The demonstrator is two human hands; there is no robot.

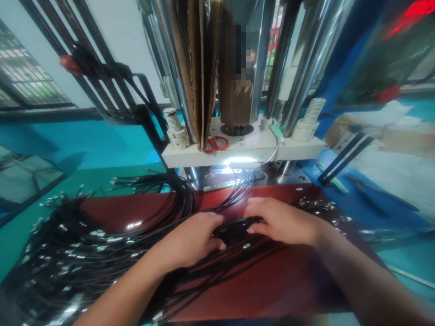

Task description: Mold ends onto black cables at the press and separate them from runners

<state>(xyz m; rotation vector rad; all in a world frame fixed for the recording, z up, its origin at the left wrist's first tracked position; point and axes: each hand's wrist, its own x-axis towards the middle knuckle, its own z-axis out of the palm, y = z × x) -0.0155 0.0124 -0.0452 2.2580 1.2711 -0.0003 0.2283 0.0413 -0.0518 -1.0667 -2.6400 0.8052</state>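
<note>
Both hands are at a bundle of black cables [234, 229] over the reddish-brown board [272, 280]. My left hand [200, 235] closes round the bundle from the left, thumb toward the right. A short way to the right, my right hand [268, 218] pinches the same bundle between thumb and fingers. Loose cables with small shiny metal ends trail below and between the hands. Behind them, several thin cables [238, 192] run into the lit gap under the press plate. Palms and some fingertips are hidden from me.
A large heap of black cables [84, 244] covers the left side. The white press plate [248, 147] stands ahead between steel columns, with red-handled scissors [217, 144] and cardboard [204, 81] on it. A lamp [243, 165] shines under its edge. Pliers-like tools [370, 199] lie right.
</note>
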